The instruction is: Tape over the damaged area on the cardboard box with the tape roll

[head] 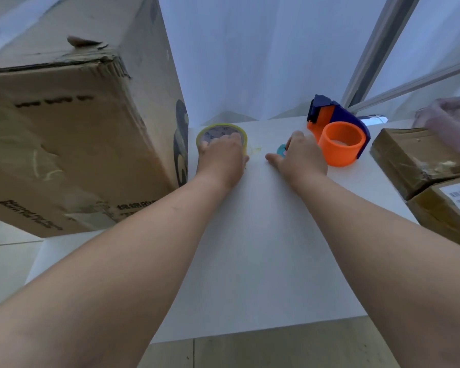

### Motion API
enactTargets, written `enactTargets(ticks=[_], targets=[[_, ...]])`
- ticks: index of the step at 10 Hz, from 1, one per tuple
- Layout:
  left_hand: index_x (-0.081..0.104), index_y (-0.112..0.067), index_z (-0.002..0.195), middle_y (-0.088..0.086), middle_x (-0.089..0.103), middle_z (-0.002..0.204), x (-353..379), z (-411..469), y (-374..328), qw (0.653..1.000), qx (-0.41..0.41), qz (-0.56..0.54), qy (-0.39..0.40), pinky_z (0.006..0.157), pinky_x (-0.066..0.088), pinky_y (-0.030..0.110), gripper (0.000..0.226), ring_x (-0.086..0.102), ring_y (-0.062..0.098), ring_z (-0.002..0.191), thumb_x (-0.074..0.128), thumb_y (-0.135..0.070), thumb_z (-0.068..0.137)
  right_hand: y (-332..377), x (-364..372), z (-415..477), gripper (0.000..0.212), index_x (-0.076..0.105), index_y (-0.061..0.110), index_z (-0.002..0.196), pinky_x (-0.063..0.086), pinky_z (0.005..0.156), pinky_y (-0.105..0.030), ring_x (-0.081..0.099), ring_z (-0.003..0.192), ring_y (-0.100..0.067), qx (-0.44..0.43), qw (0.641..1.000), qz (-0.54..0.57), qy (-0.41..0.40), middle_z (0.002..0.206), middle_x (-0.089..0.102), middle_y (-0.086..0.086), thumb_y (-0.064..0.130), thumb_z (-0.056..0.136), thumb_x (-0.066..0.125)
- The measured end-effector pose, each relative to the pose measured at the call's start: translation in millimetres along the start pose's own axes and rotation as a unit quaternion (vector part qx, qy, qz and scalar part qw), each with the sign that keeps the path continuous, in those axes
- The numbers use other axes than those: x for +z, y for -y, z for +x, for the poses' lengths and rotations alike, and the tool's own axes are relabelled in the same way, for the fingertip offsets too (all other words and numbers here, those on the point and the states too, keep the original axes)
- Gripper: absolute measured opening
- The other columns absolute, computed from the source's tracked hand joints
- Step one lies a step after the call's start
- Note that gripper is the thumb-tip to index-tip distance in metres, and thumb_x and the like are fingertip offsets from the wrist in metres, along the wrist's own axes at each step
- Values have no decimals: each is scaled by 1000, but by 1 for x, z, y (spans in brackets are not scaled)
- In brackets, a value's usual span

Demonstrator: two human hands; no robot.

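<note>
A large cardboard box stands on the left of the white table, its top edge torn and crumpled near the front corner. A yellowish clear tape roll lies flat on the table just right of the box. My left hand rests over the roll with fingers wrapped on its near side. My right hand lies further right, fingers closed around a small teal object that is mostly hidden.
An orange and blue tape dispenser stands right of my right hand. Two taped brown parcels sit at the table's right edge, with pinkish cloth behind them. A white curtain and a window frame are at the back.
</note>
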State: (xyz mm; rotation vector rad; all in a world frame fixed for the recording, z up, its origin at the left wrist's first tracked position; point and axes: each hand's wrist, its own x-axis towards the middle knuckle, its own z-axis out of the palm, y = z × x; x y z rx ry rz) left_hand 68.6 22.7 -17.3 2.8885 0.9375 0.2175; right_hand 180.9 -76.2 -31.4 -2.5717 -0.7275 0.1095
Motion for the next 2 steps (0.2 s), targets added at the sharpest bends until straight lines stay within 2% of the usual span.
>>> enactTargets(ticks=[1,2], targets=[[46,-9,124,11,52,128,-6,-9,-2,1000,-3,-6,6,101,30,44,43,46,30,119,49,-38,93,2,-8,-7,56,44,9,121,46,78,-40,49,110,-31,-2,999,-32,10,121,49,-14,47,82,61],[45,-8,127,12,50,130,-21,-22,-8,1000,17,-11,-19,102,32,43,43,43,30,122,47,-36,94,5,-25,-20,48,46,9,118,50,75,-42,52,106,-31,-18,999,-44,-8,117,54,-14,46,88,53]])
